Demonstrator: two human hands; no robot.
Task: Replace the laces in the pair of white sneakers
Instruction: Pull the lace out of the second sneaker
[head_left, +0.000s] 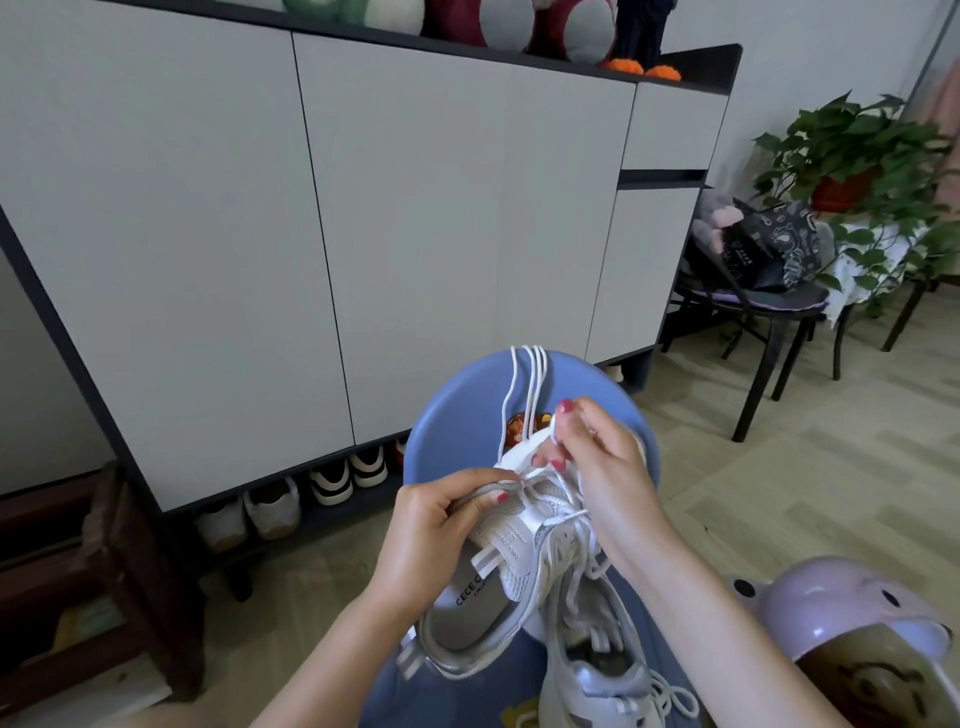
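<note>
I hold a white mesh sneaker (498, 587) tilted up over a blue round stool (457, 415). My left hand (436, 530) grips its left side near the eyelets, thumb on the upper. My right hand (592, 457) pinches a white lace at the sneaker's front. Loose white laces (530, 384) hang draped over the stool's far edge. The second white sneaker (592, 670) lies below, on the stool's blue surface, with its lace still threaded and loose ends trailing right.
A grey shoe cabinet (363, 234) stands right behind the stool, with several shoes (332, 483) under it. A purple helmet (857, 618) lies at the lower right. A dark chair with a bag (763, 260) and a potted plant (852, 156) stand at the right. A wooden rack (104, 571) is at the left.
</note>
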